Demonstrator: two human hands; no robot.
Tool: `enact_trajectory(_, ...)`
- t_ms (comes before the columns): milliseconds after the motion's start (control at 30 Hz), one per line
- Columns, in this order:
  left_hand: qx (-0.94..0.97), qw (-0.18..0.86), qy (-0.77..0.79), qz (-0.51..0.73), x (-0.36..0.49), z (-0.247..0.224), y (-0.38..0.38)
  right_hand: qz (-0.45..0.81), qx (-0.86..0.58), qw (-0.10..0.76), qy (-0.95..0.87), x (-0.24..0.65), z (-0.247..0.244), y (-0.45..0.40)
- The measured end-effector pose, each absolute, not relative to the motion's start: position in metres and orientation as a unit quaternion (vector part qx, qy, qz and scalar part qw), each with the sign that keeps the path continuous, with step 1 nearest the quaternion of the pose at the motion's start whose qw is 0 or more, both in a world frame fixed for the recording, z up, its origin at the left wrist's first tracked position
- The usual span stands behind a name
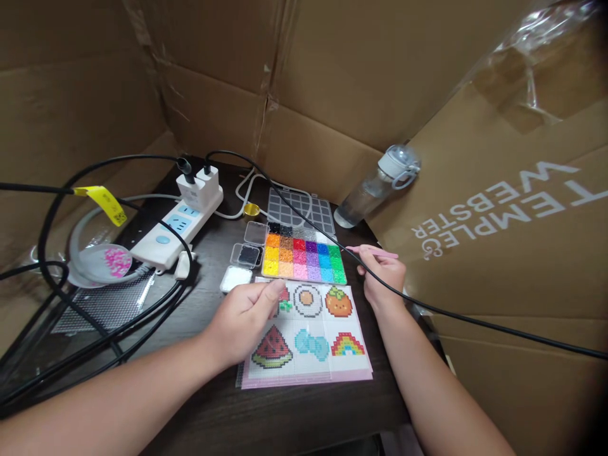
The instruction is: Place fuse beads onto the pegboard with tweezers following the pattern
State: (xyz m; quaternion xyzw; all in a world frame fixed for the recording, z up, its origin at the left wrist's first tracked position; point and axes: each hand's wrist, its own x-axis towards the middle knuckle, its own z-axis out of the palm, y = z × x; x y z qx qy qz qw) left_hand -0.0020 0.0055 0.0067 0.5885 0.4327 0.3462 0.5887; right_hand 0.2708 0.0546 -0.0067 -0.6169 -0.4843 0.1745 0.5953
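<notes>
My right hand [384, 272] grips pink tweezers [375, 252], their tip toward the right edge of the bead box [304, 253], whose compartments hold small beads sorted by colour. My left hand [251, 313] is closed, thumb pressed on the fingers, over the left part of the pattern sheet [306, 373]; whatever it pinches, if anything, cannot be made out. Pixel pictures show on the sheet: a watermelon slice [272, 348], a fried egg [307, 299], an orange fruit with a face [338, 303], a pale blue bow [312, 345] and a rainbow [348, 345]. My left hand partly covers another picture.
Small cases of black beads [248, 256] and white beads [236, 278] stand left of the box. A power strip [178, 231], a dish of pink beads [116, 263] and black cables lie left. One black cable [475, 318] crosses before my right hand. A water bottle [368, 190] stands behind; cardboard walls surround the table.
</notes>
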Motion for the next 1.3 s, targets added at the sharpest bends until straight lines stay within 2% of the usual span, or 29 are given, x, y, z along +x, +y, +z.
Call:
enact_trajectory(67,0.586,0.594,0.428,0.348,-0.002,0.006,0.005,0.206,-0.593,0.627,-0.461,0.266,-0.003,0.048)
enact_trajectory(133,0.586,0.595,0.422,0.353,-0.002,0.006,0.005,0.256,-0.57,0.618,-0.477,0.257,0.0,0.038)
enact_trajectory(233,0.59,0.591,0.416,0.36,-0.002,0.007,0.004,0.319,-0.549,0.517,-0.575,0.235,0.003,0.018)
enact_trajectory(300,0.587,0.595,0.413,0.362,-0.002,0.006,0.004,0.317,-0.529,0.452,-0.644,0.22,0.005,0.009)
enact_trajectory(400,0.574,0.609,0.409,0.365,-0.002,0.005,0.004,0.35,-0.482,0.417,-0.686,0.204,0.007,0.003)
enact_trajectory(767,0.572,0.61,0.405,0.371,-0.001,0.003,0.005,0.406,-0.463,0.411,-0.672,0.202,-0.001,0.003)
enact_trajectory(1300,0.572,0.611,0.405,0.369,-0.001,0.004,0.004,0.41,-0.473,0.394,-0.674,0.203,-0.002,0.004)
